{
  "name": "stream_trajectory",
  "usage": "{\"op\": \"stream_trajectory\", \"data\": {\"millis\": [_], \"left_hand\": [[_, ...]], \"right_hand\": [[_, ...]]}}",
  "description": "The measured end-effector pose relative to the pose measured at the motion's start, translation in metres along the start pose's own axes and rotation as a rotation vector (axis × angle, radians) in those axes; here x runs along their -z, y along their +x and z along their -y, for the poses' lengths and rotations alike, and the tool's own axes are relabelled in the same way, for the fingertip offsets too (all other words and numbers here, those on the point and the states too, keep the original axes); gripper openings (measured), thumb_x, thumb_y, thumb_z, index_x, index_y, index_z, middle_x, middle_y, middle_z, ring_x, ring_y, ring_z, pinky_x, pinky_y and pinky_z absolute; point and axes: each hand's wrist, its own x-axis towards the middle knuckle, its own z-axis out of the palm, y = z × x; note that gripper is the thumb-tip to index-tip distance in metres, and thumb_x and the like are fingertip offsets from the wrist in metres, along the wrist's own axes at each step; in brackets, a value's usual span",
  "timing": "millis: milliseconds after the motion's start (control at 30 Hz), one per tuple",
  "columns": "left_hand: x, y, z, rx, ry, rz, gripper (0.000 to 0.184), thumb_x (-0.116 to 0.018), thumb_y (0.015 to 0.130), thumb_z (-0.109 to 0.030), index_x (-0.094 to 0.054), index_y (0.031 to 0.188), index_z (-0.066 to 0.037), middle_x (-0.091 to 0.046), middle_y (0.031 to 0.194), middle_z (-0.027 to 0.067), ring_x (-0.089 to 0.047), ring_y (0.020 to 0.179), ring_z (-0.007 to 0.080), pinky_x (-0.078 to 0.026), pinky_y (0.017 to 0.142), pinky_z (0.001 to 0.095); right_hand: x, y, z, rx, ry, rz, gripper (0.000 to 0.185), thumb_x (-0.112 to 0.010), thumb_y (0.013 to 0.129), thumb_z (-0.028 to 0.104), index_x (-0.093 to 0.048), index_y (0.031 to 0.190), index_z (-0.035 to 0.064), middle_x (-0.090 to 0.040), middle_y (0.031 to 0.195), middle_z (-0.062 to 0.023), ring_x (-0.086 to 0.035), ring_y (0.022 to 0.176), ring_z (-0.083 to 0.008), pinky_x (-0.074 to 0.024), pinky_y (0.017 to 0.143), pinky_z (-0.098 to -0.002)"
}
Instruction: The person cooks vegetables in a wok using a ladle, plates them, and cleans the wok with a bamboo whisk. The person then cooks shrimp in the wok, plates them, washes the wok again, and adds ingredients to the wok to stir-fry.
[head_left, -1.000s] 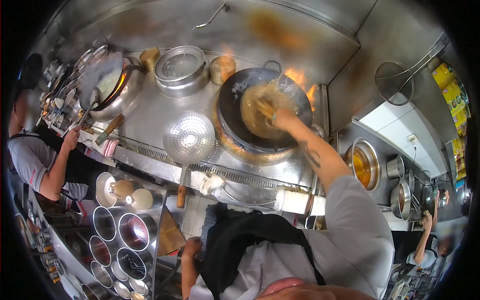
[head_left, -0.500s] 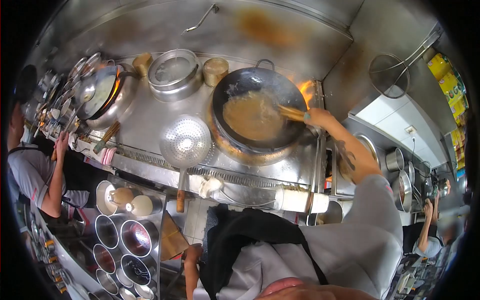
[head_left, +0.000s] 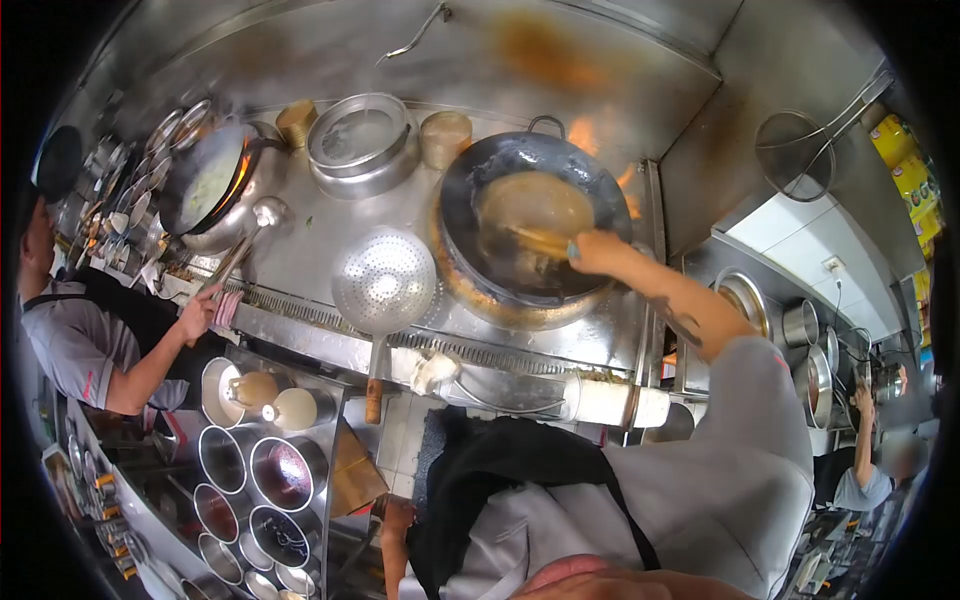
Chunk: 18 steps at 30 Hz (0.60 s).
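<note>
My right hand (head_left: 600,254) is closed round a bamboo brush (head_left: 540,241), whose far end dips into brown liquid (head_left: 537,205). That liquid lies in a large black wok (head_left: 470,190) on a round burner, with flames behind its rim. Low in the view, beside the black apron, my left hand (head_left: 396,513) looks curled at the edge of a steel counter; what it holds, if anything, is too small to make out. A perforated strainer (head_left: 384,280) with a wooden handle rests on the stove, left of the wok.
At the left a co-worker (head_left: 85,340) holds a ladle (head_left: 268,212) near a second wok (head_left: 205,190). Steel pots of sauces (head_left: 282,474) stand at lower left. A lidded pot (head_left: 362,145) sits at the back. Another person (head_left: 858,480) is at far right.
My right hand has swept out to the wok's right side and back in, lower, with the brush. The co-worker's ladle has moved from the second wok onto the stove top.
</note>
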Motion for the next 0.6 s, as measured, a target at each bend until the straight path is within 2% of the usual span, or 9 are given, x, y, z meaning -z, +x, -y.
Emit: {"op": "stream_trajectory", "data": {"millis": [33, 100, 167, 200, 300, 333, 433, 533, 600], "left_hand": [[-0.018, 0.006, 0.004, 0.067, -0.015, 0.107, 0.013, -0.060, 0.066, -0.018, -0.067, 0.065, -0.007, -0.065, 0.072, 0.0143, -0.065, 0.075, 0.0312, -0.049, 0.071, 0.0451], [-0.054, 0.028, 0.019, -0.114, 0.041, 0.106, 0.016, -0.060, 0.066, -0.020, -0.067, 0.068, -0.006, -0.066, 0.076, 0.0162, -0.065, 0.078, 0.0340, -0.049, 0.073, 0.0459], [-0.070, 0.038, 0.036, -0.196, -0.008, 0.038, 0.019, -0.059, 0.067, -0.021, -0.067, 0.070, -0.004, -0.066, 0.079, 0.0174, -0.064, 0.080, 0.0359, -0.050, 0.075, 0.0462], [-0.072, 0.038, 0.048, -0.196, -0.082, -0.021, 0.019, -0.059, 0.068, -0.021, -0.067, 0.071, -0.004, -0.066, 0.081, 0.0177, -0.064, 0.080, 0.0365, -0.050, 0.075, 0.0460], [-0.059, 0.046, 0.056, -0.097, -0.179, 0.006, 0.021, -0.058, 0.069, -0.022, -0.067, 0.073, -0.004, -0.067, 0.083, 0.0177, -0.064, 0.082, 0.0360, -0.051, 0.075, 0.0444], [-0.052, 0.046, 0.051, -0.042, -0.198, 0.050, 0.021, -0.059, 0.069, -0.023, -0.067, 0.073, -0.004, -0.067, 0.084, 0.0176, -0.065, 0.082, 0.0354, -0.052, 0.075, 0.0437], [-0.033, 0.044, 0.040, -0.132, 0.067, 0.126, 0.018, -0.059, 0.069, -0.021, -0.067, 0.072, -0.005, -0.067, 0.083, 0.0161, -0.065, 0.082, 0.0338, -0.052, 0.072, 0.0431], [0.003, 0.053, 0.018, -0.252, 0.131, 0.259, 0.014, -0.062, 0.068, -0.021, -0.067, 0.070, -0.007, -0.067, 0.081, 0.0142, -0.066, 0.082, 0.0316, -0.052, 0.070, 0.0431], [0.011, 0.052, 0.013, -0.229, 0.085, 0.302, 0.011, -0.063, 0.068, -0.019, -0.067, 0.069, -0.009, -0.067, 0.080, 0.0133, -0.066, 0.081, 0.0309, -0.051, 0.069, 0.0428]], "right_hand": [[-0.002, 0.022, -0.008, 0.038, 0.045, -0.076, 0.037, -0.061, 0.079, 0.031, -0.065, 0.106, 0.0061, -0.066, 0.095, -0.0212, -0.065, 0.090, -0.0360, -0.0510, 0.080, -0.0450], [-0.006, 0.066, -0.025, 0.125, 0.126, -0.224, 0.035, -0.060, 0.079, 0.031, -0.066, 0.101, 0.0032, -0.066, 0.091, -0.0220, -0.065, 0.084, -0.0374, -0.0513, 0.075, -0.0458], [-0.021, 0.102, -0.023, -0.063, 0.095, -0.161, 0.035, -0.060, 0.079, 0.030, -0.065, 0.099, 0.0019, -0.066, 0.089, -0.0227, -0.065, 0.083, -0.0383, -0.0510, 0.074, -0.0460], [-0.026, 0.093, -0.014, -0.041, 0.082, -0.147, 0.034, -0.060, 0.078, 0.029, -0.066, 0.097, 0.0018, -0.066, 0.089, -0.0227, -0.065, 0.082, -0.0385, -0.0511, 0.074, -0.0458], [-0.048, 0.014, 0.007, 0.031, 0.004, -0.136, 0.029, -0.061, 0.076, 0.028, -0.067, 0.089, 0.0024, -0.066, 0.086, -0.0224, -0.065, 0.081, -0.0386, -0.0512, 0.075, -0.0456], [-0.035, -0.013, 0.002, -0.039, 0.103, -0.049, 0.029, -0.062, 0.076, 0.029, -0.068, 0.086, 0.0031, -0.067, 0.085, -0.0213, -0.065, 0.081, -0.0382, -0.0519, 0.075, -0.0448], [0.000, -0.016, -0.051, -0.245, 0.137, 0.157, 0.030, -0.061, 0.077, 0.030, -0.068, 0.087, 0.0031, -0.067, 0.087, -0.0215, -0.065, 0.083, -0.0398, -0.0519, 0.077, -0.0452], [0.000, 0.023, -0.058, -0.306, 0.103, -0.093, 0.030, -0.060, 0.077, 0.029, -0.068, 0.089, 0.0030, -0.068, 0.088, -0.0208, -0.066, 0.085, -0.0382, -0.0523, 0.077, -0.0441], [-0.016, 0.009, -0.039, -0.276, 0.067, -0.108, 0.030, -0.059, 0.077, 0.027, -0.068, 0.091, 0.0022, -0.068, 0.089, -0.0211, -0.066, 0.087, -0.0369, -0.0523, 0.077, -0.0440]]}}
